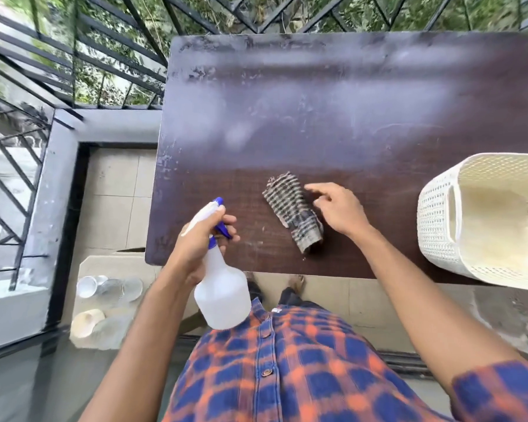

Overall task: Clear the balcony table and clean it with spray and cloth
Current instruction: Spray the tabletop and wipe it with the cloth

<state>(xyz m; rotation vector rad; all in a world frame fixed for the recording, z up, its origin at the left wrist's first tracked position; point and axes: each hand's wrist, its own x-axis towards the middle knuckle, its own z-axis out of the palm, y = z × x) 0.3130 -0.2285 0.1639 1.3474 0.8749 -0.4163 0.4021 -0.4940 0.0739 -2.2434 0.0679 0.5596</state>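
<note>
1. Left of the cloth [290, 213], my left hand [200, 239] was wrapped tight round the neck of the spray bottle [223, 296], with fingers curled at its blue trigger [223, 231].
2. The spray bottle was tilted, its blue-tipped nozzle pointing away from me. Its translucent white body hung past the near edge of the counter [348, 102], closer to me than the cloth.
3. The cloth, striped dark and pale, lay crumpled in a long roll on the dark brown counter, slanting away to the left.
4. Just right of the cloth, my right hand [339, 211] held nothing. Its fingers were loose and apart, and the forefinger reached toward the cloth's far end. I could not tell whether it touched.
5. Well right of the cloth, a cream perforated basket [482, 220] stood on the counter with its open top toward me.
6. Beyond the cloth, the counter's far half showed a pale, hazy film.
7. Far left of the cloth and lower than the counter, some blurred clear cups [110, 289] lay on a low beige surface.
</note>
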